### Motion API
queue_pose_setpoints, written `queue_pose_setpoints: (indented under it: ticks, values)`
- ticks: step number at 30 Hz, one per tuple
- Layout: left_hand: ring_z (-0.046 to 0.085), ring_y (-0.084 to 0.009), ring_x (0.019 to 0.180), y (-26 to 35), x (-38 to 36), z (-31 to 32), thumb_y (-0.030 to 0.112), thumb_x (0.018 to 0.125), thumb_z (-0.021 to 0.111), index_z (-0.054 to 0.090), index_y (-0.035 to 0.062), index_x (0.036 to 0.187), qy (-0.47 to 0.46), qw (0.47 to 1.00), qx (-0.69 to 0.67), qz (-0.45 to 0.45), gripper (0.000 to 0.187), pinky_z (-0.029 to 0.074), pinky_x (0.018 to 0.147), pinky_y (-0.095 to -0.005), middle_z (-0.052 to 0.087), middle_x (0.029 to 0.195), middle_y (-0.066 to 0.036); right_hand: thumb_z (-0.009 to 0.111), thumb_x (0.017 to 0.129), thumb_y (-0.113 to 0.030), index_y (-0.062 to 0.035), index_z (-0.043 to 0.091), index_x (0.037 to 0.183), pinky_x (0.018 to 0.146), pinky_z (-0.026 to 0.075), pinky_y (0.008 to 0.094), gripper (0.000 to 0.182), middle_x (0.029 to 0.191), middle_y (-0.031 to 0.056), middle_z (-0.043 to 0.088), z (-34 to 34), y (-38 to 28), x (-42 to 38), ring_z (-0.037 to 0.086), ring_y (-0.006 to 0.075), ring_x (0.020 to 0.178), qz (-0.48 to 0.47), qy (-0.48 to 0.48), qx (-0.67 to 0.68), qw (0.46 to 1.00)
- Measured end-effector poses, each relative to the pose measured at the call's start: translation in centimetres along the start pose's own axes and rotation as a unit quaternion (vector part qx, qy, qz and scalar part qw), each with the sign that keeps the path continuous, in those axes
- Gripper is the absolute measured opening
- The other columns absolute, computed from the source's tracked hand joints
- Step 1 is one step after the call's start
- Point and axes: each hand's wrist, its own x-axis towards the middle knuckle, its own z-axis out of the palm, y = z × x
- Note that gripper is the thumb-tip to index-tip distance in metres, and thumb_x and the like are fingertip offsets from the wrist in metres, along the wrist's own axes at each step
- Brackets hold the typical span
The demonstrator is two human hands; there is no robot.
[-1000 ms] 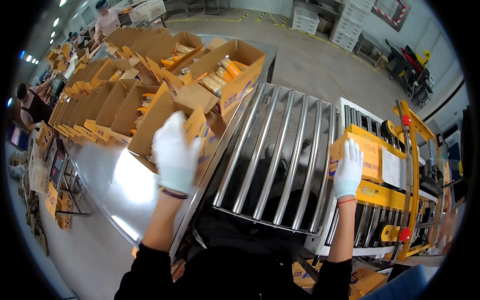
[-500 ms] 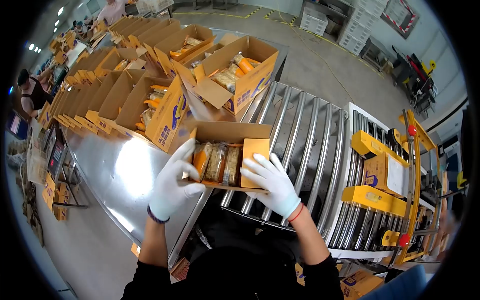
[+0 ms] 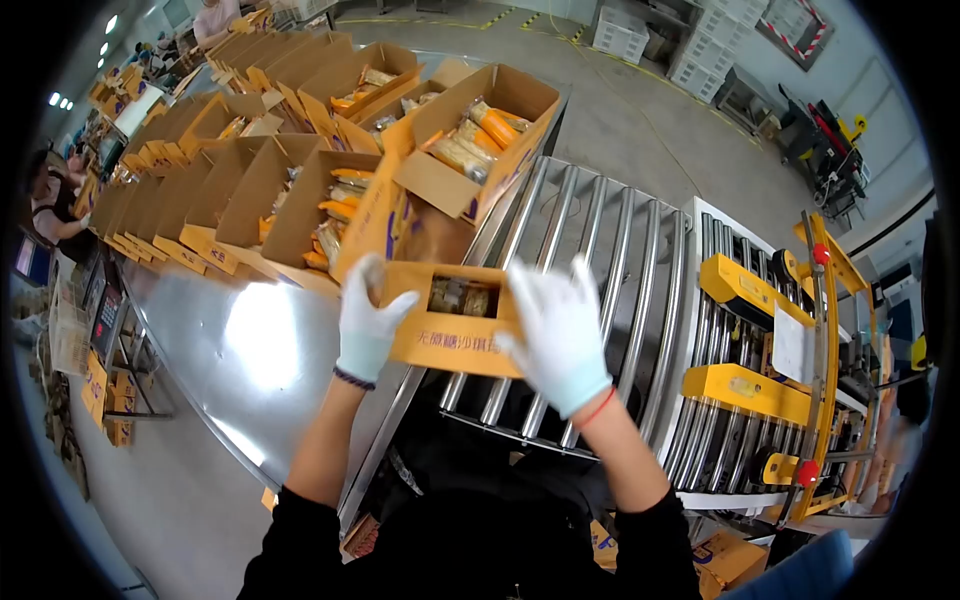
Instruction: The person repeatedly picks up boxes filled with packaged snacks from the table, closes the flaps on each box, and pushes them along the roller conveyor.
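Presently, box [image 3: 455,348]: positioned between the two gloved hands, above the seam where the table [image 3: 190,310] meets the rollers [image 3: 562,195]; whether its base is borne by either surface cannot be told

Box top: altered since half a second ago; the packets [image 3: 462,297] were then exposed across most of the box, and are now seen only through a small gap, bordered by orange card [image 3: 415,322]

Meaning: the box is judged to be part-closed, its card having been brought inward; closure is not complete, since packets are left in sight

Left hand [image 3: 368,320]: placed at the left end of the box, fingers at the outer edge, thumb laid over the card toward the gap; how firmly it is closed cannot be told

Right hand [image 3: 560,335]: blurred; fingers are spread wide and raised, with the thumb at the right end of the box; no closed hold is shown

Second box [image 3: 767,355]: shifted since the previous view; now mostly hidden beside the white panel [image 3: 792,345], between the yellow guides [image 3: 745,394]

Open boxes [image 3: 510,90]: stood in rows on the table beyond the hands, packets visible in several
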Motion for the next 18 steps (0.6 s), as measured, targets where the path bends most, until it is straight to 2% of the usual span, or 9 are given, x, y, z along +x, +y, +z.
queue_pose_setpoints:
  ticks: [1,3,5,7,11,13,16,17,18]
  values:
    - [0.06,-0.0272,0.119,0.2,0.0,-0.2,0.016,0.083,0.086,0.055,-0.003,0.136,-0.002,1.0,0.0,0.003,0.064,0.047,0.106,-0.0374,0.065,0.121,-0.016,0.086,0.076,-0.036,0.003,0.047,0.146,0.124,0.025,0.0566,0.089,0.133,0.0166,0.056,-0.3,-0.6,-1.5,0.049,0.0333,0.133,0.006,-0.053,0.066,0.996]
    - [0.061,-0.0204,0.12,1.7,-0.6,-0.1,0.02,0.093,0.079,0.053,-0.0054,0.139,-0.117,0.961,-0.156,-0.194,0.059,0.049,0.104,-0.0332,0.065,0.129,-0.013,0.089,0.07,-0.035,-0.0016,0.049,0.146,0.123,0.026,0.0566,0.092,0.138,0.018,0.056,1.3,-0.5,-4.9,0.053,0.0359,0.132,0.01,-0.032,0.092,0.995]
    - [0.063,-0.0189,0.115,4.0,0.1,2.8,0.023,0.098,0.073,0.053,-0.0062,0.139,-0.169,0.95,-0.154,-0.211,0.054,0.051,0.1,-0.0324,0.064,0.131,-0.014,0.091,0.068,-0.037,-0.0019,0.048,0.147,0.123,0.027,0.0565,0.096,0.145,0.0183,0.053,0.7,1.4,-6.5,0.048,0.0345,0.139,0.044,-0.071,0.057,0.995]
    - [0.064,-0.0203,0.113,5.3,0.3,7.3,0.022,0.097,0.072,0.054,-0.0063,0.138,-0.179,0.961,-0.133,-0.165,0.053,0.052,0.098,-0.0337,0.066,0.126,-0.014,0.09,0.069,-0.04,-0.0049,0.043,0.152,0.126,0.021,0.0538,0.102,0.154,0.0139,0.047,-0.9,4.0,-7.9,0.04,0.0291,0.148,0.108,-0.11,-0.026,0.988]
    - [0.064,-0.0213,0.112,6.7,-3.2,21.9,0.022,0.096,0.072,0.057,-0.0062,0.134,-0.056,0.991,-0.105,-0.053,0.049,0.052,0.098,-0.0352,0.068,0.121,-0.017,0.092,0.066,-0.04,0.0007,0.037,0.155,0.128,0.019,0.0536,0.112,0.16,0.0178,0.041,-2.3,11.5,-10.3,0.034,0.0345,0.151,0.225,-0.027,-0.151,0.962]
    - [0.062,-0.0365,0.121,9.7,-5.6,26.2,0.033,0.095,0.071,0.055,-0.0059,0.136,-0.141,0.987,-0.061,0.055,0.059,0.047,0.107,-0.0415,0.063,0.127,-0.028,0.09,0.068,-0.039,0.0038,0.036,0.155,0.128,0.02,0.0524,0.111,0.16,0.0205,0.04,-2.3,13.7,-10.3,0.034,0.0368,0.151,0.236,-0.032,-0.151,0.96]
    - [0.061,-0.0405,0.122,10.6,-4.1,27.4,0.036,0.094,0.07,0.054,-0.0051,0.137,-0.535,0.838,-0.092,-0.044,0.062,0.047,0.108,-0.0437,0.061,0.13,-0.029,0.073,0.083,-0.028,0.0045,0.037,0.154,0.126,0.023,0.0514,0.085,0.159,0.0212,0.041,-1.5,15.3,-10.4,0.035,0.0384,0.15,0.222,0.034,-0.161,0.961]
    - [0.063,-0.0358,0.112,12.7,-2.4,25.7,0.032,0.094,0.07,0.056,-0.0055,0.135,-0.484,0.872,-0.043,0.061,0.058,0.049,0.101,-0.0452,0.064,0.125,-0.026,0.073,0.083,-0.028,0.0045,0.037,0.154,0.126,0.023,0.0514,0.085,0.159,0.0212,0.041,-1.3,15.9,-10.7,0.035,0.0384,0.15,0.224,0.036,-0.159,0.961]
    - [0.061,-0.0381,0.113,12.8,-1.0,24.9,0.028,0.092,0.07,0.057,-0.003,0.132,-0.292,0.929,0.004,0.226,0.053,0.049,0.101,-0.0456,0.063,0.12,-0.025,0.071,0.084,-0.023,0.0043,0.038,0.154,0.126,0.023,0.0512,0.081,0.158,0.0212,0.042,-1.2,16.7,-11.3,0.035,0.0386,0.149,0.233,0.051,-0.169,0.956]
